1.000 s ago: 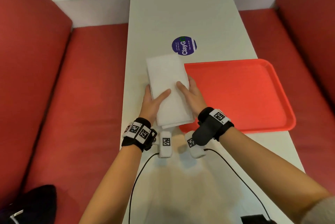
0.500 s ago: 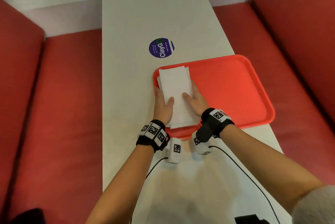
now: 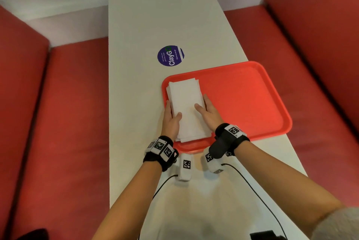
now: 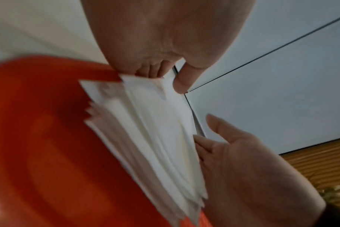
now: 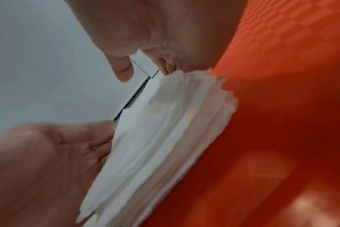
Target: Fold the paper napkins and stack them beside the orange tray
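A thick stack of white paper napkins (image 3: 185, 101) lies lengthwise over the left end of the orange tray (image 3: 244, 99). My left hand (image 3: 172, 115) grips the stack's left side, thumb on top and fingers curled under its edge. My right hand (image 3: 207, 110) holds the right side the same way. In the left wrist view my left hand (image 4: 165, 46) pinches a corner of the napkin stack (image 4: 155, 138) above the tray (image 4: 49, 145). In the right wrist view my right hand (image 5: 165, 38) clasps the fanned edge of the stack (image 5: 165, 138) over the tray (image 5: 281, 130).
The tray sits on the right half of a long white table (image 3: 136, 103). A round purple sticker (image 3: 170, 55) is stuck just beyond the tray. Red benches (image 3: 68, 123) flank the table on both sides. Bare tabletop lies to the left of the tray.
Both hands have carried the napkin stack to the right, from the bare table left of the tray to over the tray's left end. The grip is unchanged.
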The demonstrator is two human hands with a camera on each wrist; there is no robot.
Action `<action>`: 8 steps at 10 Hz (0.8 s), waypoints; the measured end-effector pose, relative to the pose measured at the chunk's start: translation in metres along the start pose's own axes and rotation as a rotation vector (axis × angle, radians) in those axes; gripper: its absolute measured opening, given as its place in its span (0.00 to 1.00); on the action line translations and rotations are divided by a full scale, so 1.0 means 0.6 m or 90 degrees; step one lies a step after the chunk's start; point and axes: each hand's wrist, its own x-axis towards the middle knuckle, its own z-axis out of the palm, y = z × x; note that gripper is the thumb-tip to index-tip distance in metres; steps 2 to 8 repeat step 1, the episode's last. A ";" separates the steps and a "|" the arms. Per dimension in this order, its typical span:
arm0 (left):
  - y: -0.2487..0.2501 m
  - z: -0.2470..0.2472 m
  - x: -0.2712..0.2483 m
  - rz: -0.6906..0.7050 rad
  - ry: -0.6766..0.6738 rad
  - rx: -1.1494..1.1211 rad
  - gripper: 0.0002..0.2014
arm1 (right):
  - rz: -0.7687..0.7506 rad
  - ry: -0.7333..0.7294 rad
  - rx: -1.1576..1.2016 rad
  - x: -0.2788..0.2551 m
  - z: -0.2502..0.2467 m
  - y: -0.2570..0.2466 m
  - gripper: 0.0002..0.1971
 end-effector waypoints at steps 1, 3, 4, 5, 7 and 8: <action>-0.006 -0.016 -0.005 0.005 -0.038 0.019 0.34 | 0.001 -0.036 -0.038 -0.011 -0.016 -0.005 0.34; -0.006 -0.016 -0.005 0.005 -0.038 0.019 0.34 | 0.001 -0.036 -0.038 -0.011 -0.016 -0.005 0.34; -0.006 -0.016 -0.005 0.005 -0.038 0.019 0.34 | 0.001 -0.036 -0.038 -0.011 -0.016 -0.005 0.34; -0.006 -0.016 -0.005 0.005 -0.038 0.019 0.34 | 0.001 -0.036 -0.038 -0.011 -0.016 -0.005 0.34; -0.006 -0.016 -0.005 0.005 -0.038 0.019 0.34 | 0.001 -0.036 -0.038 -0.011 -0.016 -0.005 0.34; -0.006 -0.016 -0.005 0.005 -0.038 0.019 0.34 | 0.001 -0.036 -0.038 -0.011 -0.016 -0.005 0.34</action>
